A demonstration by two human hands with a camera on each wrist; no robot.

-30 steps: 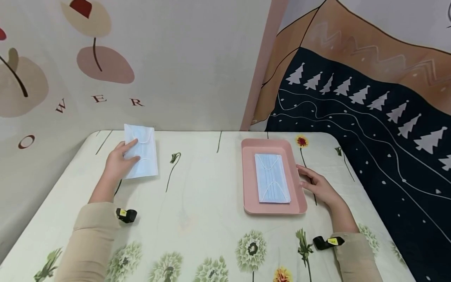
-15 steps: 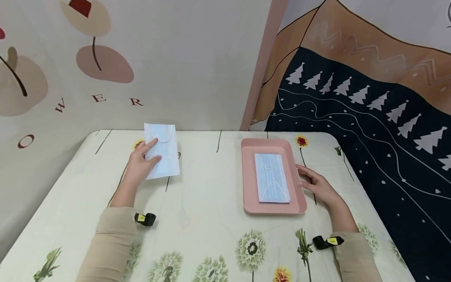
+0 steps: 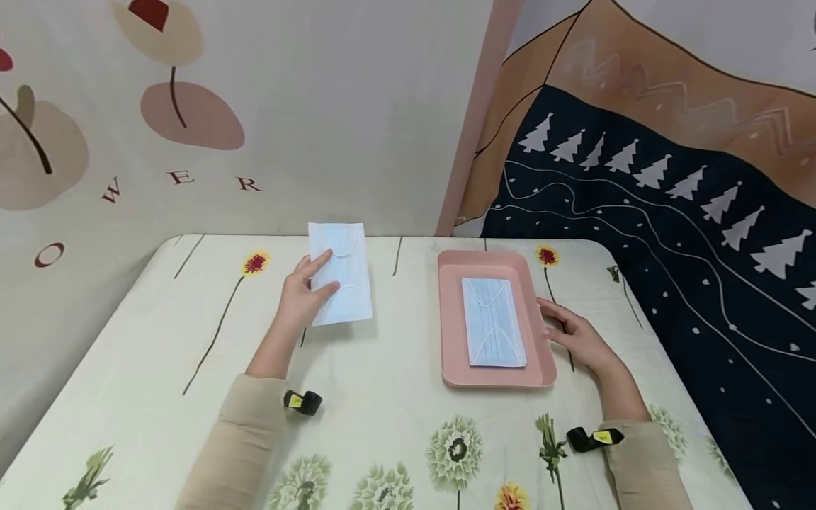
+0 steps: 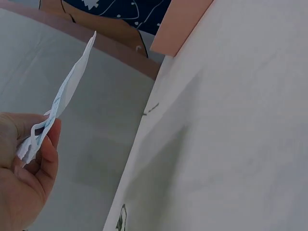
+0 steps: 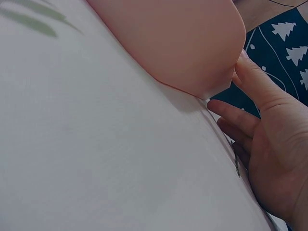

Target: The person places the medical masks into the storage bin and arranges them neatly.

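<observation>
My left hand point(image 3: 302, 294) pinches a light blue face mask point(image 3: 347, 276) by its left side, thumb in front, and holds it up over the table. The left wrist view has this mask point(image 4: 65, 91) nearly edge-on, between the thumb and curled fingers point(image 4: 49, 159), its shadow on the cloth. A second mask point(image 3: 494, 322), pleated with white ear loops, lies flat in a pink tray point(image 3: 451, 354); whether more lie under it I cannot tell. Against the tray's right side my right hand point(image 3: 576, 338) rests with extended fingers. Its thumb meets the tray wall point(image 5: 192, 48) in the right wrist view.
A white cloth point(image 3: 382, 382) printed with flowers covers the table. Behind it rises a pale wall point(image 3: 357, 142) with lettering, and a dark hanging point(image 3: 637, 234) with tree shapes borders the right side. A small black device point(image 3: 302, 402) sits at each sleeve.
My left hand has carried the raised mask to the right, nearer the tray. The right hand, the tray and the mask in it have stayed in place.
</observation>
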